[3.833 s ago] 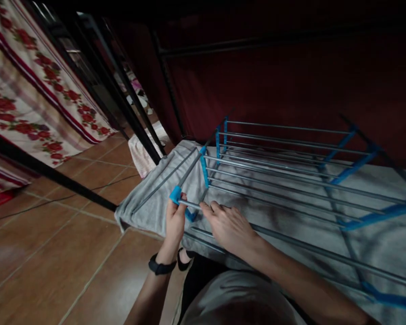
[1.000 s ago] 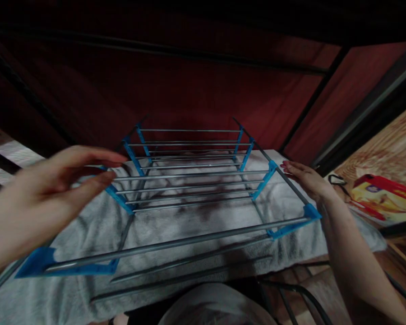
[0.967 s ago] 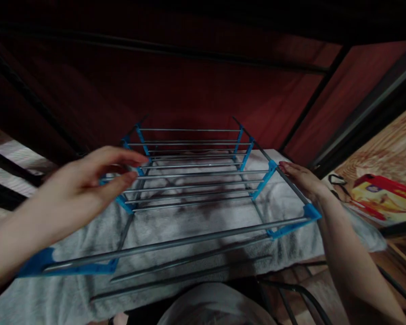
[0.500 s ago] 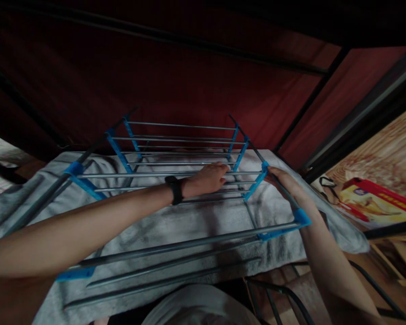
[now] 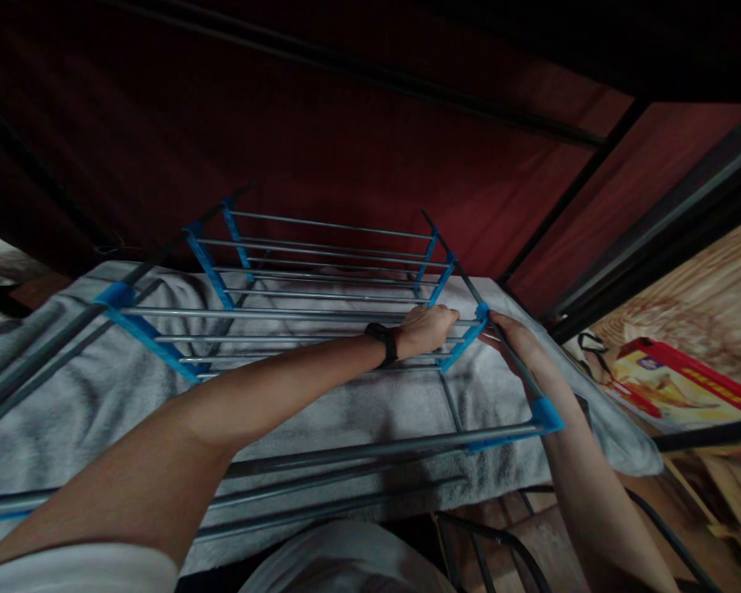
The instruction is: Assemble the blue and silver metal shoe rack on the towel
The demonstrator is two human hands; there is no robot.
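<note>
A metal drying rack (image 5: 321, 317) with grey rods and blue plastic joints lies spread flat over a grey towel (image 5: 370, 408), close against a dark red wall (image 5: 346, 140). The person's left arm reaches right across the rack, a black wristband (image 5: 384, 343) around the wrist. The left hand (image 5: 431, 326) rests on the rods near the right side, fingers curled down over one rod just beside a blue joint (image 5: 482, 313); its grip looks closed around that rod, though the fingertips are hidden underneath. The right hand (image 5: 519, 346) comes up from below and lies along the rack's right side bar, just past the same joint; the fingers seem wrapped about the bar, but how tight that grip is I cannot tell in this dim light. The two hands are very near each other, with the blue joint between them. Off to the right, on the floor, sits a red and yellow box (image 5: 679, 383).
</note>
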